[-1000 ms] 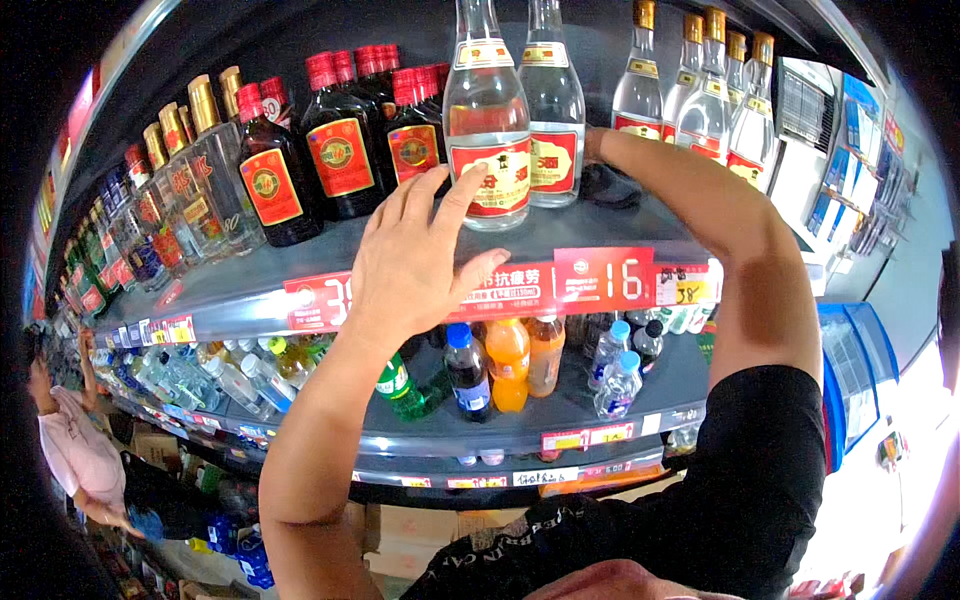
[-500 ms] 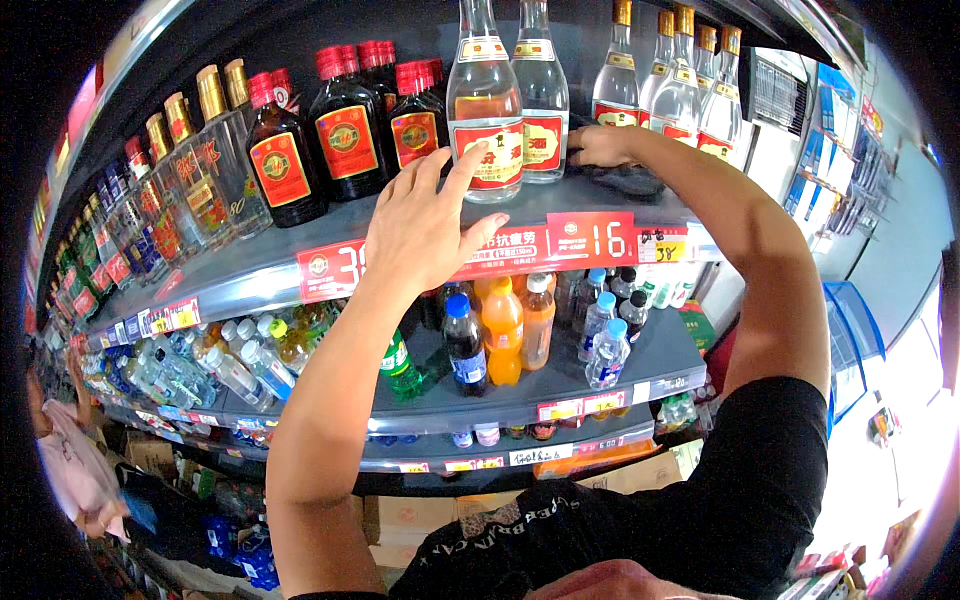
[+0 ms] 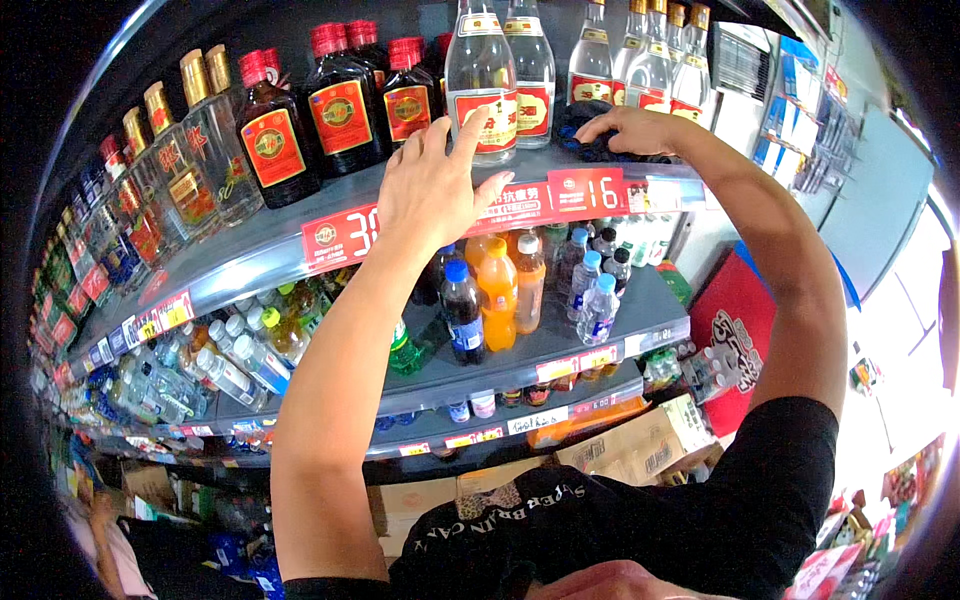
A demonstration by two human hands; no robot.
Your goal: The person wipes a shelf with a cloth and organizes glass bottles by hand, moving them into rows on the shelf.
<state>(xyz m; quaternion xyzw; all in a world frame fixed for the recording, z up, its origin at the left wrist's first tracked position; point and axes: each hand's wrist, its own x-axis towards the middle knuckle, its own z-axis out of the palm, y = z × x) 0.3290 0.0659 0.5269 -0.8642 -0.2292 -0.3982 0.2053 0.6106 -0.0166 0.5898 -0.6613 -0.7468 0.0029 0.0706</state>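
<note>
My left hand [image 3: 437, 185] has its fingers spread in front of a tall clear glass bottle [image 3: 482, 85] with a red and cream label; the index finger overlaps the label, and whether it presses on the glass is hard to tell. A second clear bottle [image 3: 532, 75] stands just behind it to the right. My right hand [image 3: 632, 130] is closed over a crumpled dark cloth [image 3: 600, 148] with bits of blue, low on the same shelf. Behind the cloth stand several gold-capped clear bottles [image 3: 655, 70].
Dark red-capped bottles [image 3: 342, 110] and a row of clear bottles [image 3: 190, 165] fill the shelf's left. Below the red price strip [image 3: 588, 195], a lower shelf bears soft drinks such as an orange bottle [image 3: 497, 300]. Cardboard boxes [image 3: 640, 445] lie underneath. A person's arm [image 3: 103, 530] is at lower left.
The whole view has shifted, so the shelf sits higher. My right hand has moved away from the second bottle, with the dark cloth now bunched under its fingers. My left hand stays by the front bottle.
</note>
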